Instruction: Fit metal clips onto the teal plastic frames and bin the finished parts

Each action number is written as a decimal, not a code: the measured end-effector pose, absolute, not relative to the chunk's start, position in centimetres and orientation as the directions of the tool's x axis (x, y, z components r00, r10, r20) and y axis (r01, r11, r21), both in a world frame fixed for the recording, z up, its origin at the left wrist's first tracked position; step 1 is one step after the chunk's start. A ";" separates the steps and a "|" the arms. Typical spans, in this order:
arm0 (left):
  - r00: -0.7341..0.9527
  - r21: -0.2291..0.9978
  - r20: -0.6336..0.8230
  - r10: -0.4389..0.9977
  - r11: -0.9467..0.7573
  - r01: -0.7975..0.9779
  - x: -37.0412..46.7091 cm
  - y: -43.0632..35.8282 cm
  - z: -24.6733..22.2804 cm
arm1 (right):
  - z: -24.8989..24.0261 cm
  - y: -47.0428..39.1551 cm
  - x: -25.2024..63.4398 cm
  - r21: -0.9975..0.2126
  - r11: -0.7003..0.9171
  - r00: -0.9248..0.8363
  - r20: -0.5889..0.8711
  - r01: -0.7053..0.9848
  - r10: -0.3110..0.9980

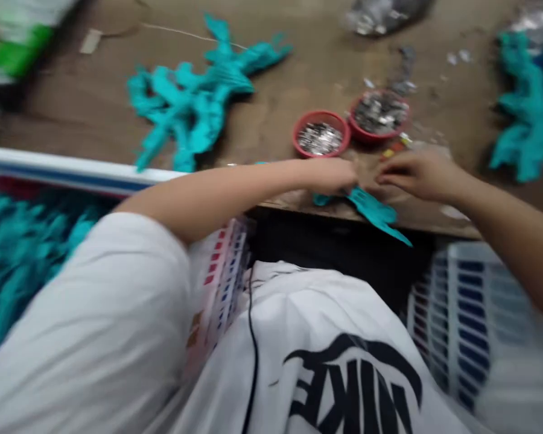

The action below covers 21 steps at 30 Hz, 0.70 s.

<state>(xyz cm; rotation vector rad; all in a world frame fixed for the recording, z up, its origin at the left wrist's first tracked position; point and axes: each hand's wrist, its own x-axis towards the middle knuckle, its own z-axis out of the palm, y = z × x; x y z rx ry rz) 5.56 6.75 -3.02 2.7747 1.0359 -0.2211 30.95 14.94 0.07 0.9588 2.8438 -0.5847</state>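
My left hand [337,176] is closed on a teal fabric piece [374,210] at the table's front edge. One end of the piece hangs over that edge, toward my lap. My right hand [419,173] hovers just right of it, thumb and fingers drawn together; whether anything small is between them is hidden by blur. Just beyond my hands stand two red bowls, the left bowl [297,140] and the right bowl [402,125], both filled with small shiny metal parts. A small yellow and red object [393,149] lies behind my right fingers.
A teal fabric heap [199,99] lies left on the table, another teal bundle [522,108] at right. A clear bag [384,15] sits at the back. Below are a white basket [455,301] at right and a bin's white rim [72,166] beside teal pieces at left.
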 end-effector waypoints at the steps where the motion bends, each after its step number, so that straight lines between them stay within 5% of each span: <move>1: 0.761 0.135 -0.184 0.623 -0.750 0.647 5.0 7.7 -4.2 | -0.8 15.1 32.2 -0.362 0.698 -0.785 -0.236 0.618 0.572; 7: 0.779 0.284 -0.155 0.607 -0.728 0.624 2.5 9.3 -7.4 | -4.4 16.2 31.3 -0.448 0.706 -0.834 -0.229 0.548 0.502; 21: 0.748 0.555 -0.033 0.663 -0.610 0.566 1.3 10.8 -11.3 | -3.0 13.8 29.4 -0.331 0.861 -0.908 -0.300 0.387 0.293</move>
